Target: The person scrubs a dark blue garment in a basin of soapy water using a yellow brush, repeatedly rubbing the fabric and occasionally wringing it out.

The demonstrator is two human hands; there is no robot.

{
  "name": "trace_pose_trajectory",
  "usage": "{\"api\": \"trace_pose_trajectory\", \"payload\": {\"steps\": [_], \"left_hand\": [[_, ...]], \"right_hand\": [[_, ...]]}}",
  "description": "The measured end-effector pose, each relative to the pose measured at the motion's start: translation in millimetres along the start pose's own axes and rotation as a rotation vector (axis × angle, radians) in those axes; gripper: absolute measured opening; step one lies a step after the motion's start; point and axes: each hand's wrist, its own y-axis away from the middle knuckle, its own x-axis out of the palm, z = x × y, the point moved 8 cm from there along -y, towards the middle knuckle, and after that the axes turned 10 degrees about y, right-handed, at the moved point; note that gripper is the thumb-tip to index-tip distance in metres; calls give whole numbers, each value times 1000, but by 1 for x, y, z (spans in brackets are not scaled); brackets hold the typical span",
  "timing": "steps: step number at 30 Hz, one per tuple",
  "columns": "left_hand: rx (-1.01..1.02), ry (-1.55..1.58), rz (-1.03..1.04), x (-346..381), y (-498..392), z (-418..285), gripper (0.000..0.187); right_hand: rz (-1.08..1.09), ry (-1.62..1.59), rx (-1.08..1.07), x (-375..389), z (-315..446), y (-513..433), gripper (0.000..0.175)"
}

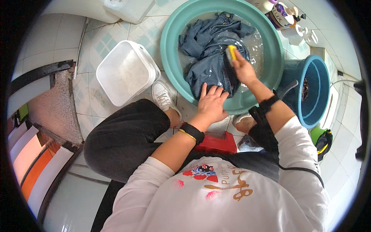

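A wet blue denim garment (pixel 208 72) lies bunched in a green plastic basin (pixel 169 49) that holds cloudy water (pixel 256 62). My left hand (pixel 212 101) presses flat on the garment's near end, fingers spread over the cloth at the basin's near rim. In my right hand (pixel 244 68) is a scrubbing brush (pixel 232 52) with a yellow back and pale bristles. The brush is over the right part of the denim; whether its bristles touch the cloth is hard to tell. My right fingers partly hide the brush.
A white square plastic tub (pixel 124 74) stands left of the basin, and a blue bucket (pixel 314 92) with dark cloth inside stands right. Several pump bottles (pixel 282 16) line the wall at the back right. A red plastic stool (pixel 216 143) is beneath me. A white jug (pixel 130 10) sits back left.
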Motion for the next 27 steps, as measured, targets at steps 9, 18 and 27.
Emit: {"api": "trace_pose_trajectory", "payload": {"steps": [9, 18, 27], "left_hand": [[-92, -168, 0, 12, -15, 13, 54], [-227, -66, 25, 15, -8, 39, 57], [-232, -109, 89, 16, -18, 43, 53]], "right_hand": [[395, 334, -97, 19, 34, 81, 53], [432, 345, -135, 25, 39, 84, 56], [487, 358, -118, 38, 37, 64, 52]]}}
